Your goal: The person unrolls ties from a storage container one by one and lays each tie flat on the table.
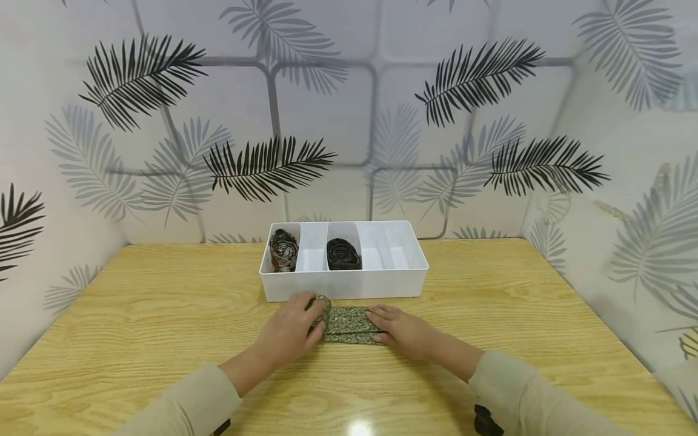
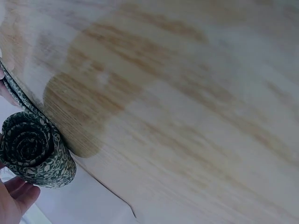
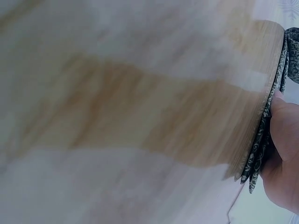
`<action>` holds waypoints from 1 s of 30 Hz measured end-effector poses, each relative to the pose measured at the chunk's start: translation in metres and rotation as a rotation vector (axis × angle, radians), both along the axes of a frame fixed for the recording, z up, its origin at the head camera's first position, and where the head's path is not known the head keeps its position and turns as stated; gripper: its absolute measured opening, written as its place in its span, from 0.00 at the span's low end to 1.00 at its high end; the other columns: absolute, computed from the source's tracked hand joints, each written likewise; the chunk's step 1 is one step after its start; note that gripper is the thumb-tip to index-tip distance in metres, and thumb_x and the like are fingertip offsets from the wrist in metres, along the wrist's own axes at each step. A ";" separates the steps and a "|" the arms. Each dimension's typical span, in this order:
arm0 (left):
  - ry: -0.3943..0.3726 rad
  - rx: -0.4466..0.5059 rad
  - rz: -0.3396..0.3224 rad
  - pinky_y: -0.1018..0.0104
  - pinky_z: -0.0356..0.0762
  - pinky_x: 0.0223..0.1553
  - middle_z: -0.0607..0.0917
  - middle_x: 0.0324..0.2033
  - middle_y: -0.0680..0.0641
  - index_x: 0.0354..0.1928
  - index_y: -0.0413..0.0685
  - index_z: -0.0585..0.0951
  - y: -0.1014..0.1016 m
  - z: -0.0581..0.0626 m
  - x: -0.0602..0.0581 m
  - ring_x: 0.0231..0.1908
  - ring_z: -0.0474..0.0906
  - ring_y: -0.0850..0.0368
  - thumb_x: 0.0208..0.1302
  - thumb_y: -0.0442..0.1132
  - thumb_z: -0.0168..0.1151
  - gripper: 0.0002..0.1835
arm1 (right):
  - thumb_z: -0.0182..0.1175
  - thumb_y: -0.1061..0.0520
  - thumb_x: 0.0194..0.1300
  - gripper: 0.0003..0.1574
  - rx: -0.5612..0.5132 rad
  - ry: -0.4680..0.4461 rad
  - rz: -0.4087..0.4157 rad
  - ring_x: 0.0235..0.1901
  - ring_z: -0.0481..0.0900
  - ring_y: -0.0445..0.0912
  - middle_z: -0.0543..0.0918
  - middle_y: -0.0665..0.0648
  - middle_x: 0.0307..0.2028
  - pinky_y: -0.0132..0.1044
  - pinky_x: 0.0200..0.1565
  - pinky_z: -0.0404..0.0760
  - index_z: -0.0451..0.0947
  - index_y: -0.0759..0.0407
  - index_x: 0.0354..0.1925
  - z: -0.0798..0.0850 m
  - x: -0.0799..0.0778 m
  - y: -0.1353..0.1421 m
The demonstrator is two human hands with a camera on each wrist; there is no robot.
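A green cloth with a small leafy pattern (image 1: 349, 320) lies as a folded strip on the table, its left end wound into a thick roll (image 2: 58, 161). My left hand (image 1: 289, 330) grips that roll, fingers over the far side and thumb on the near side. The coiled end of the roll shows its spiral layers in the left wrist view. On the flat right end of the strip rests my right hand (image 1: 406, 333), its fingers extended and pressing the cloth. In the right wrist view the thumb (image 3: 285, 123) lies against the layered cloth edge.
Just behind the hands stands a white divided box (image 1: 343, 286). Its leftmost compartment holds a brown patterned cloth roll (image 1: 284, 249); a black cloth roll (image 1: 343, 253) sits in a middle one. The wooden table (image 1: 163, 303) meets a leaf-patterned wall (image 1: 349, 121) at the back.
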State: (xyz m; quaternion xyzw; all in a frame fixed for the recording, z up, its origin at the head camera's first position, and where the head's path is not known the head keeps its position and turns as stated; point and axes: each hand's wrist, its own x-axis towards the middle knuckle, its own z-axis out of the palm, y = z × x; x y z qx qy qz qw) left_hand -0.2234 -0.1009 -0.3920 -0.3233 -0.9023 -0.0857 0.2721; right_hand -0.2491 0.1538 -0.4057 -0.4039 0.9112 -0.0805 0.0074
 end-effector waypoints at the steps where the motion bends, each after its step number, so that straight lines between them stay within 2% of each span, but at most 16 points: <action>1: 0.007 -0.007 -0.005 0.60 0.76 0.48 0.78 0.43 0.40 0.43 0.43 0.79 0.000 0.000 0.000 0.45 0.75 0.47 0.54 0.39 0.60 0.14 | 0.48 0.53 0.66 0.30 0.001 0.002 0.000 0.62 0.62 0.62 0.65 0.67 0.61 0.51 0.61 0.64 0.62 0.70 0.61 0.000 -0.001 0.002; 6: 0.031 -0.039 -0.011 0.59 0.75 0.50 0.78 0.45 0.39 0.42 0.45 0.79 -0.001 -0.002 -0.002 0.46 0.75 0.46 0.52 0.35 0.58 0.13 | 0.47 0.52 0.67 0.31 0.007 -0.008 0.001 0.63 0.61 0.60 0.65 0.66 0.62 0.51 0.61 0.64 0.61 0.69 0.62 -0.003 -0.005 0.009; 10: -0.013 -0.009 0.014 0.59 0.76 0.50 0.77 0.45 0.39 0.41 0.45 0.79 -0.001 -0.003 -0.001 0.47 0.75 0.47 0.56 0.39 0.57 0.11 | 0.47 0.52 0.67 0.31 0.003 -0.004 0.013 0.62 0.62 0.61 0.65 0.67 0.62 0.52 0.60 0.65 0.61 0.69 0.62 -0.003 -0.006 0.013; 14: -0.046 0.028 0.044 0.58 0.76 0.49 0.77 0.44 0.38 0.39 0.42 0.77 -0.001 -0.001 0.000 0.46 0.75 0.47 0.56 0.45 0.60 0.14 | 0.47 0.53 0.67 0.30 -0.002 -0.007 0.018 0.62 0.62 0.62 0.65 0.67 0.62 0.52 0.60 0.65 0.61 0.69 0.62 -0.002 -0.005 0.016; 21: -0.002 0.040 0.058 0.59 0.77 0.45 0.77 0.41 0.38 0.35 0.38 0.75 0.000 0.000 0.000 0.42 0.75 0.46 0.51 0.42 0.63 0.15 | 0.47 0.54 0.67 0.30 0.009 -0.002 0.017 0.62 0.62 0.62 0.65 0.67 0.62 0.52 0.59 0.66 0.61 0.69 0.62 0.000 -0.004 0.018; 26: -0.027 0.074 0.043 0.58 0.77 0.44 0.77 0.40 0.39 0.41 0.38 0.76 -0.002 -0.003 -0.002 0.41 0.75 0.47 0.52 0.36 0.60 0.14 | 0.47 0.54 0.67 0.30 0.002 -0.020 0.011 0.62 0.61 0.62 0.64 0.67 0.62 0.53 0.60 0.64 0.60 0.69 0.62 0.000 -0.004 0.024; 30: -0.066 0.099 0.047 0.58 0.78 0.41 0.76 0.41 0.38 0.47 0.41 0.76 -0.005 -0.004 -0.003 0.41 0.74 0.46 0.49 0.33 0.55 0.19 | 0.46 0.55 0.67 0.30 0.012 -0.029 0.000 0.63 0.60 0.62 0.64 0.67 0.63 0.53 0.60 0.64 0.60 0.69 0.63 0.000 -0.004 0.029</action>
